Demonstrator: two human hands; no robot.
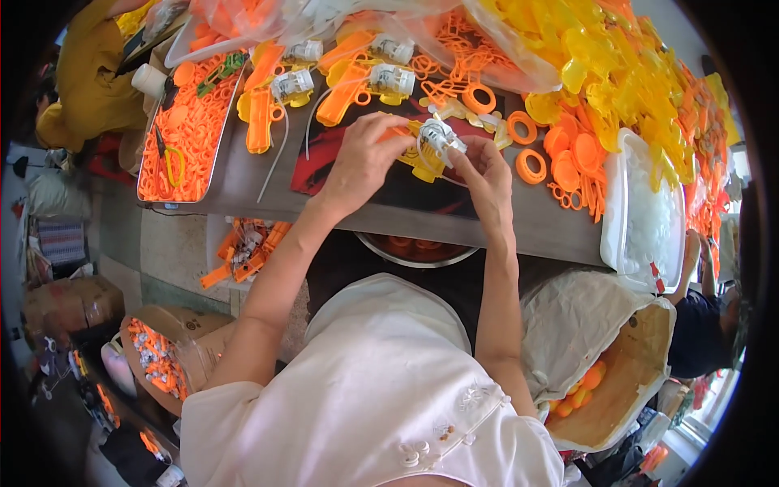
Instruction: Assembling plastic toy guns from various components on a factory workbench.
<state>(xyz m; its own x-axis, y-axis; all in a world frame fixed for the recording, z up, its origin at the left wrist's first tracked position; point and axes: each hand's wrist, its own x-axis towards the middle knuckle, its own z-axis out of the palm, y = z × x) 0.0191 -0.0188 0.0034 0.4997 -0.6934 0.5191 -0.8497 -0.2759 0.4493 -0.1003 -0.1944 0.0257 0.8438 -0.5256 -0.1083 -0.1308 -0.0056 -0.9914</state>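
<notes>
Your left hand [363, 158] and your right hand [484, 174] meet over the dark mat [422, 195] that lies on the bench [243, 174], and between them you hold a small yellow toy part with a white motor block [434, 146] fixed on top. Your left hand wraps around the yellow body from the near left side of the mat, fingers curled and pressed onto it. Your right hand pinches the white block with thumb and fingertips, a thin white wire looping just below it. The part is lifted clear of the mat, above its middle.

Beyond the mat, toward the far edge of the bench, lie several orange toy bodies [345, 89] with the same white blocks fitted, side by side. To the left of the mat sits a metal tray [148, 170] filled with orange plastic pieces. To the right of the mat lie loose orange rings [531, 166], and past them a heap of yellow plastic parts [600, 73]. At the right end, a white plastic tub [617, 235] rests near the bench edge. Below the mat, under the bench edge, a round metal bowl [414, 252] shows. A cloth sack [600, 357] with orange balls inside stands to the lower right of the mat.
</notes>
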